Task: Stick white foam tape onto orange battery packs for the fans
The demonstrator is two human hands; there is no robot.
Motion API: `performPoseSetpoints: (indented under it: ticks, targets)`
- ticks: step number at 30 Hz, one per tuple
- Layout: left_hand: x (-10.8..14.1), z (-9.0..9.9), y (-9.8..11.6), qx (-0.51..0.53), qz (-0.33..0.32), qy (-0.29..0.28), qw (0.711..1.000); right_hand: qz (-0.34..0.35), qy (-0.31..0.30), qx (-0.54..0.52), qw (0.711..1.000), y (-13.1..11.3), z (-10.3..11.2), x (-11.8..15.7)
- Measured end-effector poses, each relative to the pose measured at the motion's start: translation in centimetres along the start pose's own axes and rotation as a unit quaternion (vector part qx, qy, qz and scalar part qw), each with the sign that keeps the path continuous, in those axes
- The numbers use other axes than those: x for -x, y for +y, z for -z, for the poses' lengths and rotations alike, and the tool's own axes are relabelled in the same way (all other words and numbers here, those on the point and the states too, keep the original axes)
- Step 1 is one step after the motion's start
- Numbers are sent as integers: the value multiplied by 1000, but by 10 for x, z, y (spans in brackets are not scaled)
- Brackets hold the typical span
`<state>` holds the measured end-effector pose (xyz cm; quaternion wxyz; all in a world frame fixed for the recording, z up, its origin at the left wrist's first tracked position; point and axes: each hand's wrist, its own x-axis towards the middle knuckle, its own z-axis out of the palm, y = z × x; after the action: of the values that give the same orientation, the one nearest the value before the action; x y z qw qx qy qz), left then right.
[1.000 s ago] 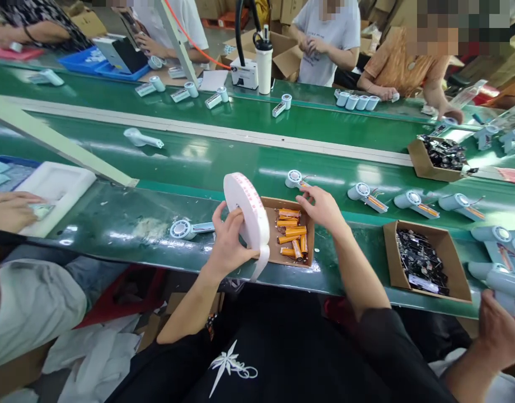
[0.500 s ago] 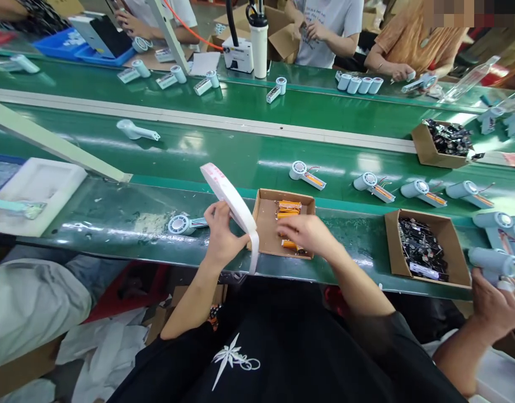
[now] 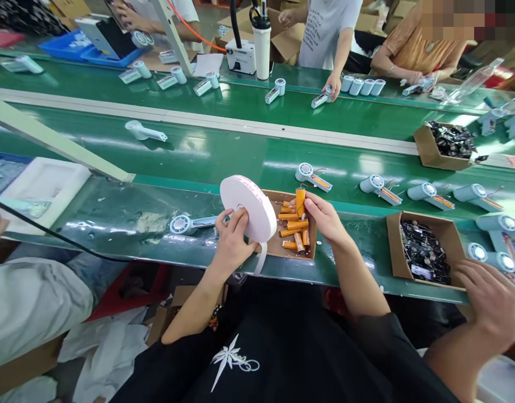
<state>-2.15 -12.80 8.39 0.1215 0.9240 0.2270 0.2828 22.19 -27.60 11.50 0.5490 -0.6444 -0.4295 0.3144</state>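
My left hand (image 3: 231, 239) grips a wide roll of white tape (image 3: 251, 207), its thumb and fingers at the core and rim. A loose tape end (image 3: 261, 260) hangs down over the near side of the box. Between the thumb and fingers of my right hand (image 3: 328, 219) is an orange cylindrical battery (image 3: 300, 198), held upright above the cardboard box (image 3: 313, 242). Several more orange batteries (image 3: 291, 225) with wires lie in that box. A light-blue handheld fan body (image 3: 181, 224) rests on the bench left of my left hand, its handle end partly behind the fingers.
On the green conveyor (image 3: 224, 151) lie several fan bodies with batteries in their handles, one being a fan body (image 3: 304, 171). A box of black parts (image 3: 394, 252) stands right, near a co-worker's hand (image 3: 488, 296). A white foam tray (image 3: 56, 190) is left. Co-workers sit opposite.
My right hand has lifted a battery out of the box. My left hand has turned the tape roll so its flat face shows. Across the belt, a co-worker's hand has reached to a fan body.
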Motion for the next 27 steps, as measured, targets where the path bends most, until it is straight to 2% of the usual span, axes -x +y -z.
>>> performPoseSetpoints:
  ticks: [2, 4, 7, 11, 14, 16, 18, 20, 22, 25, 27]
  targets:
    - [1, 0, -1, -21, -6, -3, 1000, -6, -14, -76, 997, -9, -4, 13]
    - [1, -1, 0, -34, -15, -10, 999, -4, -16, -87, 996, -17, -9, 23]
    - [1, -2, 3, -37, -28, -10, 999, -4, -11, -38, 999, -26, -13, 31]
    - [0, 3, 10, -48, -26, -6, 999, -1, -7, 92, 996, -39, -10, 36]
    - [-1, 8, 15, -71, -29, -6, 997, 3, -44, 155, 987, -47, -5, 35]
    - [-1, 10, 17, -75, -29, -11, 997, -7, -59, 163, 985, -47, -2, 32]
    - [-2, 12, 19, -76, -25, -12, 997, -24, -50, 103, 993, -41, -2, 28]
    - [-4, 10, 23, -84, -13, 0, 996, -37, -15, -27, 999, -30, -13, 24]
    - [-5, 5, 31, -94, 9, 32, 995, -26, 80, -175, 981, -18, -34, 21]
    - [0, -6, 50, -93, 32, 74, 992, 26, 283, -322, 903, -5, -62, 20]
    - [10, -11, 64, -82, 31, 59, 994, 31, 315, -364, 876, -4, -55, 20]
